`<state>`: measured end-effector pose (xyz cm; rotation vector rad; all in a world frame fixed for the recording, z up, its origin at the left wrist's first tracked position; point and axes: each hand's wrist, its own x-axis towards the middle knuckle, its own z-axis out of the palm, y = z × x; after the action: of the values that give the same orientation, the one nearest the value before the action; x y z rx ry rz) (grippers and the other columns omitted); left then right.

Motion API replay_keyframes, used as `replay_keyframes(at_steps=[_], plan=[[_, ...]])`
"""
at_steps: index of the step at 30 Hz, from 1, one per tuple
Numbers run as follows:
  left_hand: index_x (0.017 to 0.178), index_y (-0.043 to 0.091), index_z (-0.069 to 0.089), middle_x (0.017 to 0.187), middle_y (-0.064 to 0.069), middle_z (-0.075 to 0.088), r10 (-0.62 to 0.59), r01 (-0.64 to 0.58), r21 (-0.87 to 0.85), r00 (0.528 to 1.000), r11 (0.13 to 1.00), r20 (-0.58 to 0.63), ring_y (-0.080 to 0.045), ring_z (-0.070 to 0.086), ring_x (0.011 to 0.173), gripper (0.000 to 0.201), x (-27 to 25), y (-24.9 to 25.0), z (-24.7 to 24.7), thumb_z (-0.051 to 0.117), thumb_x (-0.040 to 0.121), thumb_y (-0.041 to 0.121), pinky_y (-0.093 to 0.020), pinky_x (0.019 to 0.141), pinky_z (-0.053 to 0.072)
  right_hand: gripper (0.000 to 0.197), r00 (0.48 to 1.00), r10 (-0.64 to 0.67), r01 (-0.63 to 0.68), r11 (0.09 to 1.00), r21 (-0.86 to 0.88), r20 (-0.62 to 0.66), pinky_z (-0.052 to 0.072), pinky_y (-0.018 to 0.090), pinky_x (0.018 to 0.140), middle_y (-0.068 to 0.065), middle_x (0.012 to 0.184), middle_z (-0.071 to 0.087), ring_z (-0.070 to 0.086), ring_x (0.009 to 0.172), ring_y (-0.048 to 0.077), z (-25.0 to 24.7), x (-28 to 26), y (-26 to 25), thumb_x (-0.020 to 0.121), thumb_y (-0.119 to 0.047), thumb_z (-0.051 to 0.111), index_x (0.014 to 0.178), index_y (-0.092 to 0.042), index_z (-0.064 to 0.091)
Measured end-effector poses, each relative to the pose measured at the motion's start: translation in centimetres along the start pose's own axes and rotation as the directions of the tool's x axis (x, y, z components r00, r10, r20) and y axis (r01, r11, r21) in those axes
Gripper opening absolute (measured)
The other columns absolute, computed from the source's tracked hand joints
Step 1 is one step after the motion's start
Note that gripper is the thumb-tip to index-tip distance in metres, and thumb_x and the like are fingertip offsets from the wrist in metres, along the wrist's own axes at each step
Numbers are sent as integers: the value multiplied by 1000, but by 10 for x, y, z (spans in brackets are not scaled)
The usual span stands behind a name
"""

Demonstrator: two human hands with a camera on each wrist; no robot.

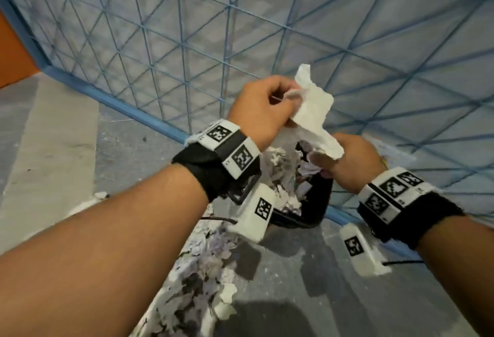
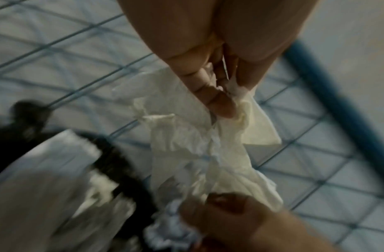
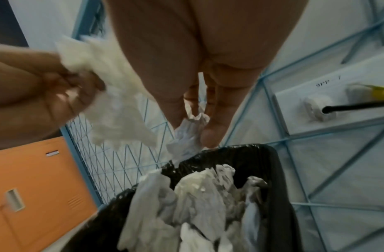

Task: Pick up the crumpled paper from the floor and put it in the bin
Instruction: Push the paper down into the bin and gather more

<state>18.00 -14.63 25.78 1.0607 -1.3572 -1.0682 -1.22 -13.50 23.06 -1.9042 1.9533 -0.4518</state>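
Observation:
In the head view my left hand (image 1: 288,101) pinches the top of a long white crumpled paper (image 1: 312,106), which hangs down toward my right hand (image 1: 323,165). The left wrist view shows my left hand (image 2: 227,102) gripping this white paper (image 2: 186,139). My right hand (image 3: 195,129) pinches a smaller crumpled lined paper (image 3: 184,141) just above the black-lined bin (image 3: 264,160). The bin (image 1: 318,211) sits below both hands, heaped with crumpled paper. More crumpled paper (image 1: 200,270) lies on the floor in front of it.
A blue wire mesh panel (image 1: 213,29) stands right behind the bin. An orange cabinet (image 3: 35,179) is to the left. The grey concrete floor (image 1: 66,136) spreads out to the left. A black cable (image 1: 401,262) runs from my right wrist.

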Motion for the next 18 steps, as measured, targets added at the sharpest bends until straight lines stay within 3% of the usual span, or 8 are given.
replay_keyframes(at_steps=[2,3,5,6,10,12,15,18], plan=[[86,15,66,72,2,62,-178,175,99,984,980,20,-12,59,61,11,-1,-41,18,62,87,6,-22,62,49,24,995,5,-5,1000,1,96,57,45,74,5,87,73,70,81,30,10,8,14,69,-37,77,89,-30,65],[89,16,68,75,4,63,-233,210,298,972,931,42,-12,59,66,8,-5,-59,22,63,86,11,-20,64,45,27,989,7,-6,1000,-10,148,57,43,78,4,91,72,69,86,29,14,10,19,69,-32,79,92,-30,64],[91,21,70,89,4,68,-295,171,659,952,732,81,-15,64,84,11,-14,-83,20,66,81,22,-19,69,44,47,972,3,18,996,-86,234,51,34,90,-1,109,69,65,101,23,15,11,28,70,-25,79,113,-30,60],[92,23,70,96,2,69,-313,147,723,944,675,100,-18,64,91,14,-17,-86,17,67,79,25,-22,73,48,58,970,-20,56,988,-144,240,48,32,94,0,118,65,61,109,22,13,10,30,71,-23,78,124,-28,54],[97,22,68,112,1,63,-182,61,638,975,768,125,-17,64,95,17,-26,-61,1,65,83,31,-33,81,55,57,966,-243,255,949,-184,84,47,34,90,9,125,56,61,101,29,1,0,21,76,-16,69,130,-22,48],[95,20,69,108,0,64,-37,-74,652,987,755,155,-14,63,89,20,-32,-48,-13,61,81,33,-32,83,52,48,937,-346,348,926,-148,42,43,26,81,2,116,57,63,89,19,-3,-16,6,80,-17,67,125,-23,52],[87,21,67,88,4,62,112,-158,713,987,683,111,-11,57,76,20,-50,-43,-42,58,80,37,-25,74,46,26,849,-516,515,856,46,111,43,16,63,-13,89,60,59,68,6,0,-48,-17,80,-27,71,104,-29,60],[78,20,66,70,12,51,36,-98,773,995,627,97,-9,51,64,27,-81,-64,-66,53,79,44,-19,62,40,15,668,-576,569,803,174,471,46,17,66,-17,82,57,55,74,2,32,-76,-16,82,-44,60,95,-35,60]])
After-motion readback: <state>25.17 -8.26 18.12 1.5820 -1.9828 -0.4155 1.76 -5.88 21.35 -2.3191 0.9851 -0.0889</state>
